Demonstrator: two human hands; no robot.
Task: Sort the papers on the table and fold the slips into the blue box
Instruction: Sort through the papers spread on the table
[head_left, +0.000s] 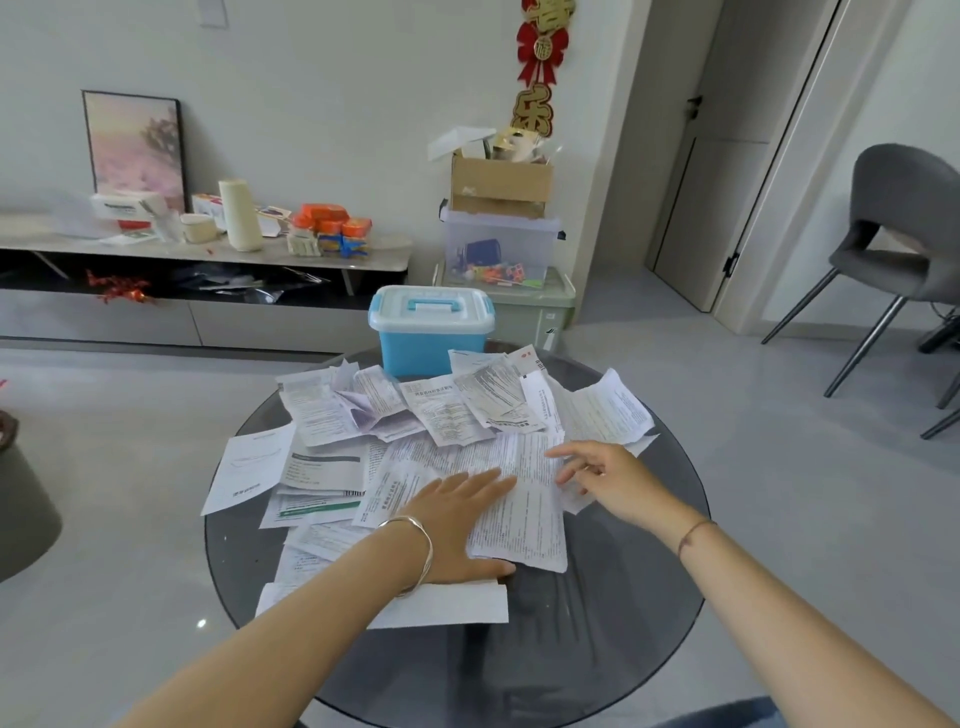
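Many printed paper slips (415, 415) lie scattered and overlapping across the round dark glass table (623, 597). A blue box (431, 338) with a closed pale lid and handle stands at the table's far edge, behind the papers. My left hand (457, 525) rests flat, fingers spread, on a long printed sheet (524, 499) in the middle of the pile. My right hand (602, 473) hovers at that sheet's right edge, fingers apart and touching the paper, holding nothing. A blank white sheet (447, 603) lies under my left wrist.
A grey chair (898, 249) stands at the right. Behind the table are stacked storage bins (504, 254) topped by a cardboard box (498, 187), and a low shelf (208, 249) with clutter along the wall. A dark seat edge (21, 499) sits at the left.
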